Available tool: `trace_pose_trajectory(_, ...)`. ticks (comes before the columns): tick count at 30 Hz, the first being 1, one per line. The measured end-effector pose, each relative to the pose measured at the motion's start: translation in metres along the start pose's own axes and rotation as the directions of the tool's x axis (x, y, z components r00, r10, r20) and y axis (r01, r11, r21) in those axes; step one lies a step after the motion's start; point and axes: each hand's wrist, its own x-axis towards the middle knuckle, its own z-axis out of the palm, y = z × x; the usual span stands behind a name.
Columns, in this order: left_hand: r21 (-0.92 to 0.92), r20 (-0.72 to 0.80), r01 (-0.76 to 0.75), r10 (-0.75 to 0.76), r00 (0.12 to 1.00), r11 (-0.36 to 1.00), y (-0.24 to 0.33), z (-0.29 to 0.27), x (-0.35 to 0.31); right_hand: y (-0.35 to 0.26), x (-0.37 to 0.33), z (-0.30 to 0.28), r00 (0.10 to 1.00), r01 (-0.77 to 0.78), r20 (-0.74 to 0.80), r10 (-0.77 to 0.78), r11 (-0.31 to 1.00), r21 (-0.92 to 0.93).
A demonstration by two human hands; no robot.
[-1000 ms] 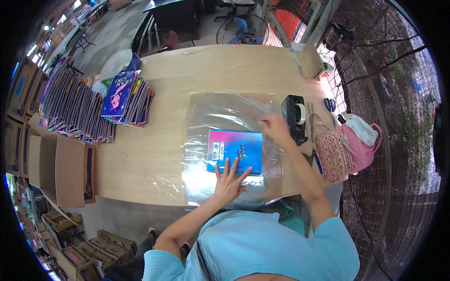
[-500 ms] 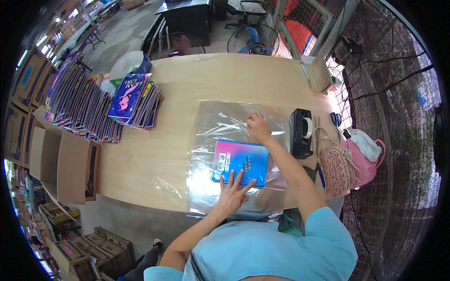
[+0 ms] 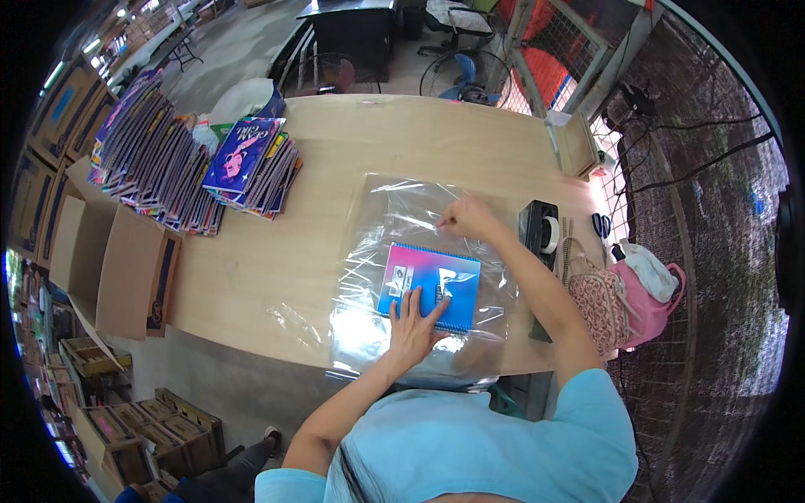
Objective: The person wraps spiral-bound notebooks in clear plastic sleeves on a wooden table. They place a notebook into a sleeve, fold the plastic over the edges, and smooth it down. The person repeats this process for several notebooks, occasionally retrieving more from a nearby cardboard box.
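A spiral notebook (image 3: pixel 461 300) with a pink-to-blue cover and a white label lies on clear plastic sheets (image 3: pixel 369 218) spread near the table's front edge. White glare crosses its cover; whether film also lies over it, I cannot tell. My left hand (image 3: pixel 411 331) rests flat on the notebook's lower part, fingers spread. Beyond the notebook's far edge, my right hand (image 3: pixel 470 220) is closed in a pinch at the plastic, seemingly gripping the film, though the fingertips are small in view. A black tape dispenser (image 3: pixel 535 228) stands just right of my right forearm.
Stacked spiral notebooks (image 3: pixel 155 168) fill the table's far left, next to an open cardboard box (image 3: pixel 105 277). Blue-handled scissors (image 3: pixel 601 225), a patterned pouch (image 3: pixel 597 306) and a pink bag (image 3: pixel 644 314) line the right edge. A plastic scrap (image 3: pixel 295 325) lies left of the sheets.
My right hand has shifted slightly and its fingers now pinch more tightly, pointing left. My left hand has slid a little up the notebook. The whole view has tilted slightly.
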Motion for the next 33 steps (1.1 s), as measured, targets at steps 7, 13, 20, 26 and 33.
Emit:
trace_pose_trajectory(7,0.064,-0.002,0.009,-0.009,1.000,0.998,-0.001,0.003,0.003,-0.051,-0.066,0.053,0.876,0.314,-0.298,-0.379,0.917,-0.246)
trace_pose_trajectory(13,0.202,0.115,0.034,-0.058,0.992,0.979,0.001,0.020,0.000,-0.071,-0.084,0.107,0.876,0.093,-0.468,-0.118,0.993,-0.075)
trace_pose_trajectory(20,0.263,0.075,0.070,-0.093,0.993,0.962,0.001,0.034,0.012,-0.096,-0.100,0.104,0.841,0.008,-0.541,-0.002,1.000,0.008)
trace_pose_trajectory(26,0.277,0.068,0.048,-0.070,0.995,0.960,-0.004,0.044,0.019,-0.102,-0.098,0.106,0.855,-0.056,-0.517,0.039,0.998,-0.018)
trace_pose_trajectory(33,0.232,0.048,0.077,-0.090,0.995,0.970,-0.007,0.055,0.031,-0.108,-0.093,0.120,0.844,-0.175,-0.516,0.144,0.985,-0.010)
